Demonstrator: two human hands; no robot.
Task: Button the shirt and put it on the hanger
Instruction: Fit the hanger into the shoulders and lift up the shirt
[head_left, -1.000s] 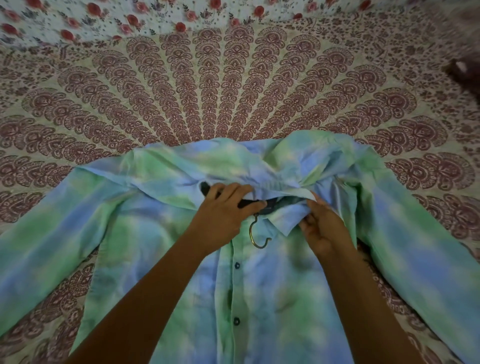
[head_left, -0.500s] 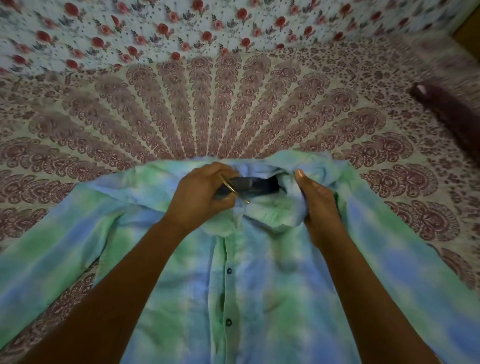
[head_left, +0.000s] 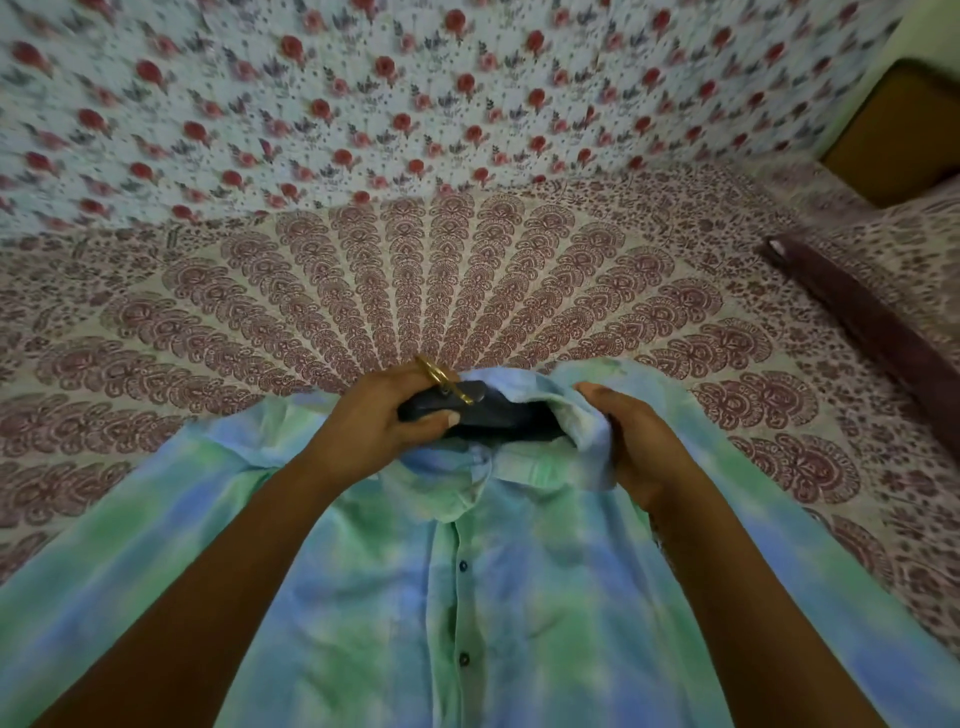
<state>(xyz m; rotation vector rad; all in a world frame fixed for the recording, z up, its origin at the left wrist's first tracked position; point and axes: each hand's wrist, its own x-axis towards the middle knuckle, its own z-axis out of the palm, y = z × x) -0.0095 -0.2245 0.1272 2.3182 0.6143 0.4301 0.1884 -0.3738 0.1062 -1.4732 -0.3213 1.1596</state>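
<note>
Already buttoned, the green-blue shirt (head_left: 519, 597) shows a dark hanger (head_left: 498, 415) at its collar.

Home bedroom: bed covered by a cream bedsheet (head_left: 467, 291) with a maroon mandala print, filling most of the view. Behind it, a white cloth (head_left: 415, 93) with red flowers, wall hanging or second sheet, can't tell. Dark maroon cloth strip (head_left: 862, 322) lies on the bed at right. Brown wooden panel (head_left: 904, 140) in the top right corner, against a pale wall
</note>
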